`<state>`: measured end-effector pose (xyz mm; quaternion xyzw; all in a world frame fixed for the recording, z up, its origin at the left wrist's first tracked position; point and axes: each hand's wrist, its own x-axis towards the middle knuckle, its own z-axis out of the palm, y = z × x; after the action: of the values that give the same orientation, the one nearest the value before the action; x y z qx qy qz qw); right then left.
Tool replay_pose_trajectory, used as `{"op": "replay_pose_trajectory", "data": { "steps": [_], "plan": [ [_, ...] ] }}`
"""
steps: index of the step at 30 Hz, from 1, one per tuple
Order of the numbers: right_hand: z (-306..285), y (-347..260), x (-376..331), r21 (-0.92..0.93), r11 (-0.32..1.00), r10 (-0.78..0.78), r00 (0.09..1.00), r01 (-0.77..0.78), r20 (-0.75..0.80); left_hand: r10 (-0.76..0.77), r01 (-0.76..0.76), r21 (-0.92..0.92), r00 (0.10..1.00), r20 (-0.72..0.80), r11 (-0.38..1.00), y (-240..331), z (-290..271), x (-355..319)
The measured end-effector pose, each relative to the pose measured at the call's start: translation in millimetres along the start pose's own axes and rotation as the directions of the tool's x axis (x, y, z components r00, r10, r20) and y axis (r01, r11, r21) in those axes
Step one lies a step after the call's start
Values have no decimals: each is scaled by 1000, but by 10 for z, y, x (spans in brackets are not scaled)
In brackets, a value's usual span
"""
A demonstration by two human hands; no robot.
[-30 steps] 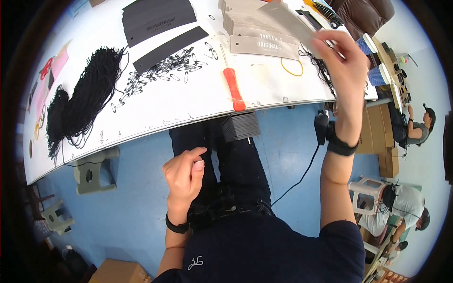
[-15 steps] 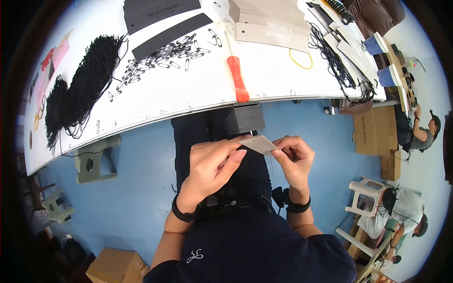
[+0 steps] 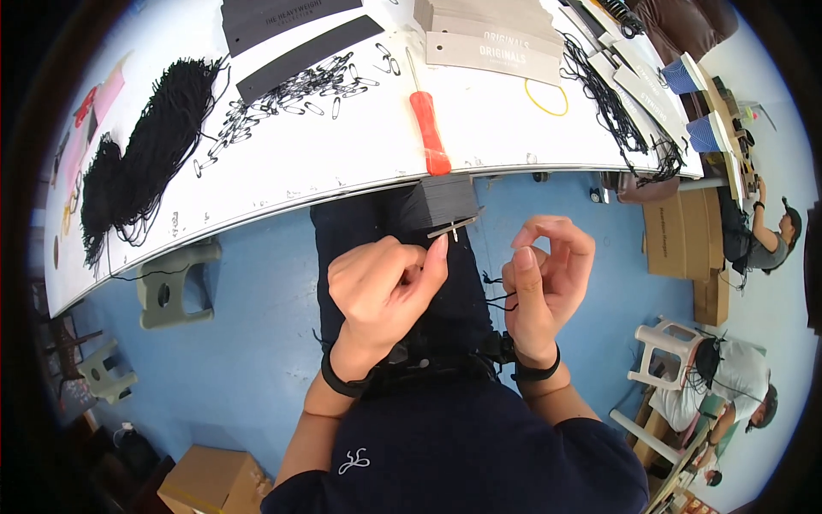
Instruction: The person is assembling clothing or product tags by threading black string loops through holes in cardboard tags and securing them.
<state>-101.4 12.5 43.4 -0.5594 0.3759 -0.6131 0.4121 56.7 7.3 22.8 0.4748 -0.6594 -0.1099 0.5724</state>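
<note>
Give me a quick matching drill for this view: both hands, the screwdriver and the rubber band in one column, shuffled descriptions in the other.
Things
1. Left hand
2. Screwdriver
3. Right hand
4. Rubber band

Descriptions
A. Yellow, lying on the table
B. Has thin black cord showing along its left side
C. Has a tag, seen nearly edge-on, at its thumb
D. Red handle by the table's near edge

Pairs: 1-C, 2-D, 3-B, 4-A
</note>
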Motion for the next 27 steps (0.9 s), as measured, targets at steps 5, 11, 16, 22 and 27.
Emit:
{"op": "replay_pose_trajectory", "data": {
  "steps": [5,11,16,22,27],
  "plan": [
    [102,-71,68,100,995,17,1000,-18,8,-84,142,-312,977,194,939,25,6,-32],
    [97,-75,66,107,993,44,998,-48,40,36,106,-372,934,356,922,65,27,-67],
    [-2,-109,50,-18,1000,11,996,-9,87,-23,108,-274,955,297,956,96,-134,49],
    [-144,-67,10,-313,946,155,966,-84,209,-35,46,-178,997,66,983,114,-108,139],
    [-222,-9,-44,-319,917,314,926,-239,210,0,0,-22,1000,25,1000,94,-116,158]
  ]
}}
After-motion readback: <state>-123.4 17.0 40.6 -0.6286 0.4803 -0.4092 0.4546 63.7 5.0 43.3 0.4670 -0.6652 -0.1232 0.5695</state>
